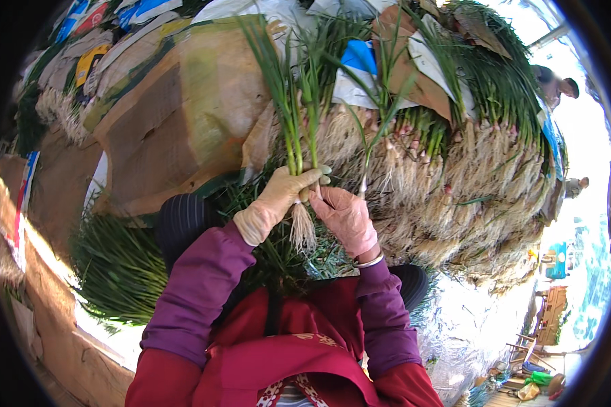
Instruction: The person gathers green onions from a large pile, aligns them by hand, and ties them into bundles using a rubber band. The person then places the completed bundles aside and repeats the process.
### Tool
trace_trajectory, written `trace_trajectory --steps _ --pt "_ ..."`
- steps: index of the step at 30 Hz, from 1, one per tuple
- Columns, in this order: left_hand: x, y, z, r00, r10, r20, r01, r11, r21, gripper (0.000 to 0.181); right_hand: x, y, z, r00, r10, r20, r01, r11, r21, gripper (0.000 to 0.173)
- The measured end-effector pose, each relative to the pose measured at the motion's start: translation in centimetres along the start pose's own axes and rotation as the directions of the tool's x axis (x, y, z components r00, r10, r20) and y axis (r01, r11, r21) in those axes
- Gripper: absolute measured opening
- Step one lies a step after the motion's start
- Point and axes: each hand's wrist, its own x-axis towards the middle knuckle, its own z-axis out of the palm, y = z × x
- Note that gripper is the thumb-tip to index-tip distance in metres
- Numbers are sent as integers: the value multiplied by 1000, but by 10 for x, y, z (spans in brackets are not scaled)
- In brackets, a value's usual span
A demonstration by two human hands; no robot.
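Note:
My left hand [280,198], in a pale glove, grips several green garlic plants [292,132] by their lower stems. Their leaves point away from me, and their whitish roots [302,229] hang below the fingers. My right hand [345,219], in a pink glove, is close beside it, with thumb and fingers pinched at the base of one of these stems. Another single garlic plant [366,157] stands out just above the right hand; whether it is held cannot be told. A large heap of garlic plants with tangled roots [453,188] lies beyond and to the right.
Brown and yellowish sacks [168,117] spread at the upper left. A pile of green leaves [119,269] lies left of my knee. Plastic sheeting [473,325] covers ground at the lower right. Two people [555,86] [574,187] are at the far right, near wooden furniture [550,315].

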Motion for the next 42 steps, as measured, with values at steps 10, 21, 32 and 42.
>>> trace_trajectory --steps 10,21,32,42 --pt "-12 -5 -15 962 -146 230 151 989 -3 30 62 10 10 889 249 384 -453 596 663 32" --pt "-12 -8 -25 996 -8 92 20 990 -136 37 55 16 48 916 400 -38 -220 580 784 23" --pt "-27 45 -29 977 192 -95 -192 981 10 38 7 115 77 961 258 99 -67 565 -822 31" --pt "-26 46 -17 975 209 -70 -210 978 -11 36 -3 59 -20 927 351 130 -244 830 -501 23"
